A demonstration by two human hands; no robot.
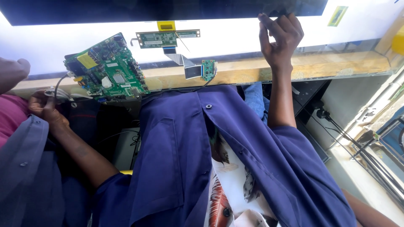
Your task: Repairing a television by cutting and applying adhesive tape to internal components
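Note:
My right hand [280, 35] reaches up to the lower edge of a dark flat panel [126, 9] that lies on a bright white lit surface [235, 35]; its fingertips touch the panel's edge. My left hand [44, 107] is low at the left, closed around white and black cables [59, 91] that run to a large green circuit board [107, 69]. A narrow green strip board [162, 38] lies below the panel, and a flat ribbon [185, 63] joins it to a small green board [208, 69].
A wooden bench edge [328, 65] runs across below the lit surface. Another person's hand [12, 71] and pink sleeve sit at the far left. Black cables and a plug [324, 113] lie on the floor at the right. My blue coat fills the lower middle.

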